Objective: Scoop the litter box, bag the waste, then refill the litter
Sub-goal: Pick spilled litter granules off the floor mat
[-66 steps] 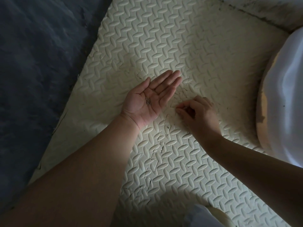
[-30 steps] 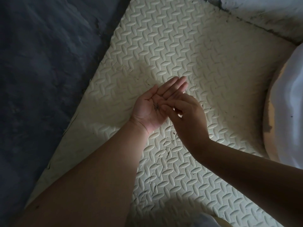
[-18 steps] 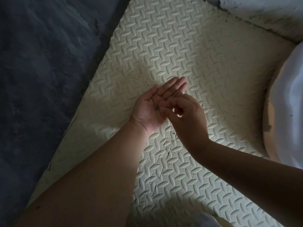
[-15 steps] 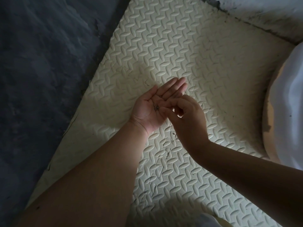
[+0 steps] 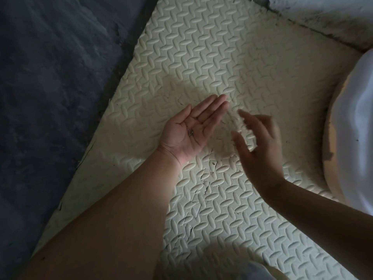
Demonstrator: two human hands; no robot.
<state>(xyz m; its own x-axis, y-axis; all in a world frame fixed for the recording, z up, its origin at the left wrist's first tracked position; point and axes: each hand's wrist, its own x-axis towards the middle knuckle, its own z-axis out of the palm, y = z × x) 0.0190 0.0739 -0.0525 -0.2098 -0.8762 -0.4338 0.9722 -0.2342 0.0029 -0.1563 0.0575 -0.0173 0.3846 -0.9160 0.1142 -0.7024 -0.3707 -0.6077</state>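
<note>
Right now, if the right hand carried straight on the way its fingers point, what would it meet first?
Probably the left hand, at its outstretched fingers, just ahead of the right hand. Blur and unclear heights mean it could meet the foam mat instead.

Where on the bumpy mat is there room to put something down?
The mat is bare beyond the left hand, up to the wall, and low down, right of the left forearm. Crowded: around the right hand, beside the white bag.
</note>
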